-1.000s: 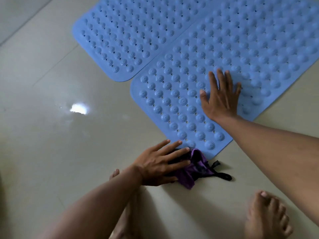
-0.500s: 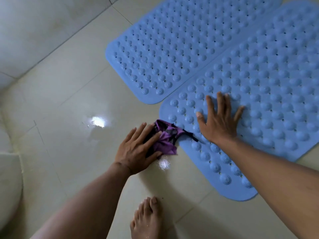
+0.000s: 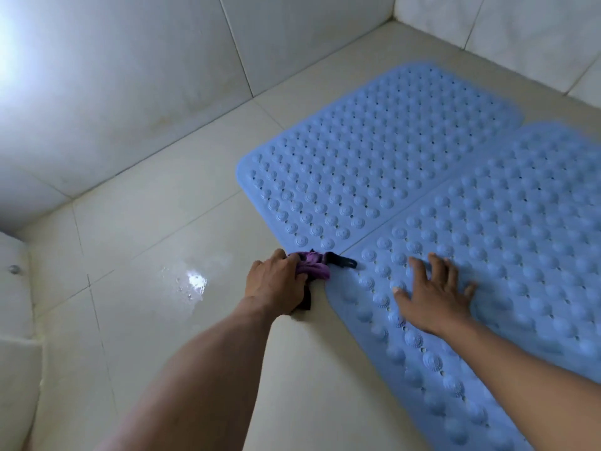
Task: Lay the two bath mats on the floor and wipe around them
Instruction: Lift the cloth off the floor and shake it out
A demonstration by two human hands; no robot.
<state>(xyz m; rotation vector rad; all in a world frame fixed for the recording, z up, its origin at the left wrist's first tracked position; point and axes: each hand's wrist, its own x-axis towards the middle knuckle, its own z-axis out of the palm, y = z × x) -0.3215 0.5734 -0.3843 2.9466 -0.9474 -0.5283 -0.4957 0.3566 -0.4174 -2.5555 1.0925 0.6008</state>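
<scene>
pale tiled floor [image 3: 146, 222], far blue mat [image 3: 374, 164], near blue mat [image 3: 520, 239] (edges touching), purple cloth [image 3: 313, 266] at their corner, wet patch [image 3: 195, 281]

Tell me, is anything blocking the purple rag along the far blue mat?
Nothing visible. The left hand grips the purple cloth rag at the corner of the far blue studded rubber mat; bare cream tiled floor lies ahead.

Large pale wall tiles [image 3: 146, 92] with thin dark grout lines fill the top, two walls meeting in a corner [image 3: 395, 14] at the upper right, and a bright glare [image 3: 9, 43] washes out the upper left. A white rounded fixture [image 3: 16, 304] sits at the left edge, with a small round metal cap [image 3: 13, 269] on it. A wet patch [image 3: 193, 281] glints to its right, well apart from it.
</scene>
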